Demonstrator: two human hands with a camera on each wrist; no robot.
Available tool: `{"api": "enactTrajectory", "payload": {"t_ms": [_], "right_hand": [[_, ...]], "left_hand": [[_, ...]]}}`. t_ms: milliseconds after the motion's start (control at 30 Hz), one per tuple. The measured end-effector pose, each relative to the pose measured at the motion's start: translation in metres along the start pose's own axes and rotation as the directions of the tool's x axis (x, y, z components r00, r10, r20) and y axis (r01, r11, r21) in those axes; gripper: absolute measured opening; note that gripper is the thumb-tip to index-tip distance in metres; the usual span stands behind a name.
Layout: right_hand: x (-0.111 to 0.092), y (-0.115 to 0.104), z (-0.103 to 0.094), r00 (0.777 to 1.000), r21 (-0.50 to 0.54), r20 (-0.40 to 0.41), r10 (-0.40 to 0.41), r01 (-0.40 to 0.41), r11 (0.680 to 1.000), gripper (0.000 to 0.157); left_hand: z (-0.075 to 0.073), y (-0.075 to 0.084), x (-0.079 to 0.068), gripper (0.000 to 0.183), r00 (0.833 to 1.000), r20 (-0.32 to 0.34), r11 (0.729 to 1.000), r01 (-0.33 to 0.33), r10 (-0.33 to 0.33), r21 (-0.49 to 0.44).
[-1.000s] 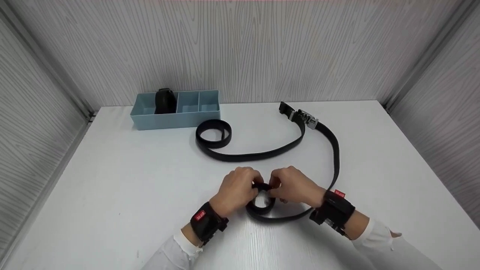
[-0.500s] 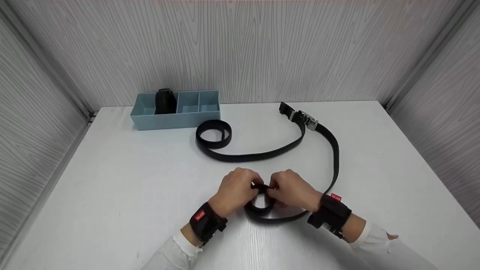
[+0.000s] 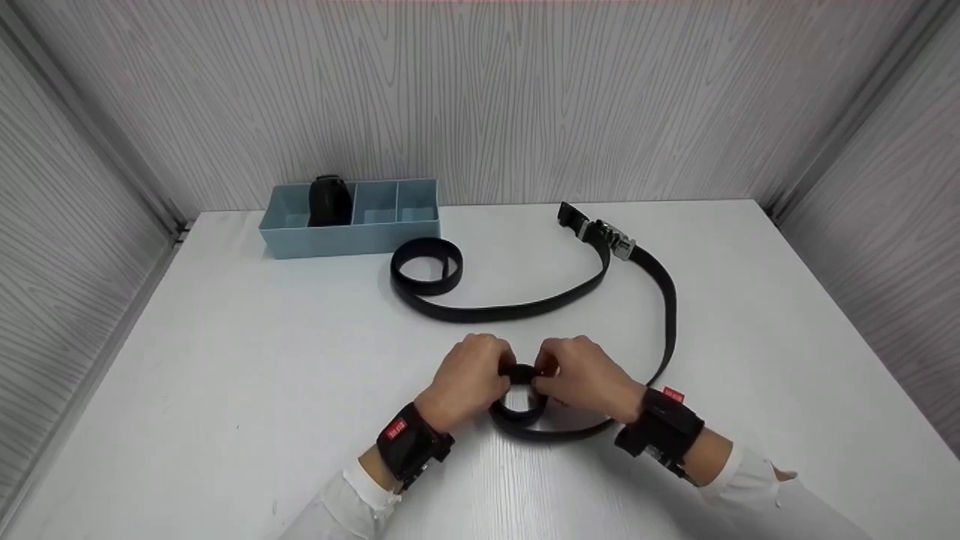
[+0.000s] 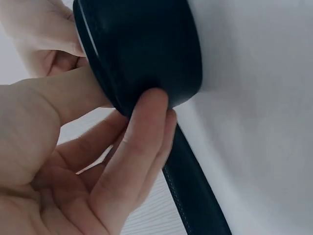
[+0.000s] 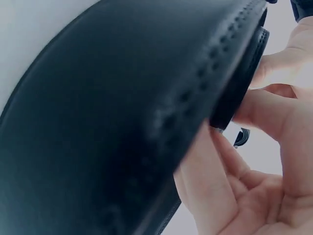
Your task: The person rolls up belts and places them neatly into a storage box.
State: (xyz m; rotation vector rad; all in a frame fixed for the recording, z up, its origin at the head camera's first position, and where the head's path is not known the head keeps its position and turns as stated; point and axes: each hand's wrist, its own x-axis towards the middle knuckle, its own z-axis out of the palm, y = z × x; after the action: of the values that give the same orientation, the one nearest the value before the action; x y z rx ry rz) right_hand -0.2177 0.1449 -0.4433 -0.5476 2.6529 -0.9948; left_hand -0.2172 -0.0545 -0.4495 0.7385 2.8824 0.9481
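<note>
In the head view a black belt [image 3: 670, 315] curves from its silver buckle [image 3: 616, 240] at the back right down to a small coil [image 3: 523, 415] near the front. My left hand [image 3: 466, 380] pinches the coil's left side between thumb and fingers. Opposite it, my right hand [image 3: 591, 380] pinches the right side. Seen by the left wrist camera, the belt's outer turn [image 4: 142, 49] stands on edge with a thumb inside and fingertips against the outside. Stitching runs along the belt's edge [image 5: 195, 88] in the right wrist view. Part of the coil is hidden behind the right fingers.
Another black belt [image 3: 495, 313] lies behind my hands, loosely coiled at its left end and reaching the buckle area at right. A blue divided box [image 3: 341, 241] stands at the back left, holding a black rounded item [image 3: 330, 202]. Walls enclose the white table [image 3: 247, 360].
My right hand has shifted slightly left toward the left hand, and the free belt length beside the coil has drawn in a little. The other belt and the box stay put.
</note>
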Motion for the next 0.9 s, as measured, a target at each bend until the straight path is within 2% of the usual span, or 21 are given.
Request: {"api": "enactTrajectory", "payload": {"t_ms": [133, 267, 433, 600, 733, 900], "right_hand": [[0.0001, 0.0016, 0.0001, 0.999, 0.014, -0.038, -0.027, 0.027, 1.000, 0.006], [0.0004, 0.0035, 0.0013, 0.994, -0.039, -0.085, -0.066, 0.063, 0.997, 0.009], [-0.0004, 0.0048, 0.0027, 0.983, -0.134, -0.143, -0.115, 0.096, 0.986, 0.012], [-0.0030, 0.0037, 0.0043, 0.975, -0.212, -0.174, -0.139, 0.101, 0.972, 0.012], [-0.0049, 0.0016, 0.0050, 0.979, -0.196, -0.171, -0.110, 0.076, 0.978, 0.013], [-0.0063, 0.0007, 0.0043, 0.983, -0.144, -0.160, -0.085, 0.062, 0.988, 0.011]], "left_hand": [[0.0017, 0.0017, 0.0003, 0.012, 0.999, -0.022, 0.999, -0.026, 0.025, -0.025], [0.0040, 0.0026, -0.0005, 0.010, 0.999, -0.037, 0.999, -0.031, 0.029, -0.041], [0.0024, 0.0043, -0.0015, 0.012, 1.000, -0.002, 0.996, 0.029, -0.030, -0.080], [-0.0005, 0.0047, -0.0032, 0.017, 0.995, 0.052, 0.993, 0.094, -0.091, -0.071], [-0.0011, 0.0049, -0.0043, 0.014, 0.996, 0.059, 0.995, 0.077, -0.073, -0.056], [0.0012, 0.0045, -0.0046, 0.011, 0.999, 0.013, 0.999, 0.032, -0.032, -0.008]]}}
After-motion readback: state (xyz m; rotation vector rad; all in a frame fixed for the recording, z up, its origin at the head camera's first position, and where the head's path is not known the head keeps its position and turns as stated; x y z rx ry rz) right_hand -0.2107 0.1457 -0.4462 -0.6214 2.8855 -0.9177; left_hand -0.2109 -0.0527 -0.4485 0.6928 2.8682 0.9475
